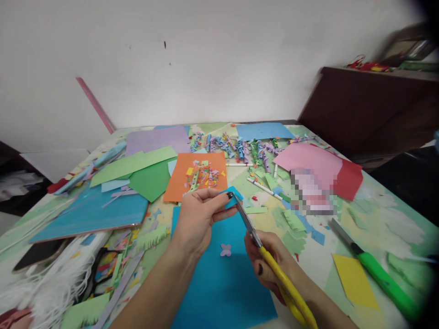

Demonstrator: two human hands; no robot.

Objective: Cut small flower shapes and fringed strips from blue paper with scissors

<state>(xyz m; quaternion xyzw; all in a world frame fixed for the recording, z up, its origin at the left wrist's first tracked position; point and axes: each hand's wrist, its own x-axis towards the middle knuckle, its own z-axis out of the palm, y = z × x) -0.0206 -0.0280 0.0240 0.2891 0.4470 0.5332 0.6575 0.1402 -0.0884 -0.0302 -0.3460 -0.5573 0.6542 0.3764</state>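
Pinched in my left hand (pixel 202 214) is a small piece of blue paper (pixel 232 195), held up over the table. My right hand (pixel 272 258) grips yellow-handled scissors (pixel 255 237), whose blade tips meet the blue piece near my left fingertips. Beneath both hands lies a large blue sheet (pixel 222 288), and a small lilac butterfly-shaped cutout (pixel 225 250) rests on it. Just beyond my left hand, an orange sheet (pixel 174 180) carries many small colored paper scraps.
Rolled paper pieces (pixel 240 148) line the back. Green sheets (pixel 151 178), white string (pixel 51 283) and glasses (pixel 98 269) are at left. Pink paper (pixel 308 160), a green-handled knife (pixel 380 274) and yellow paper (pixel 355 281) lie at right.
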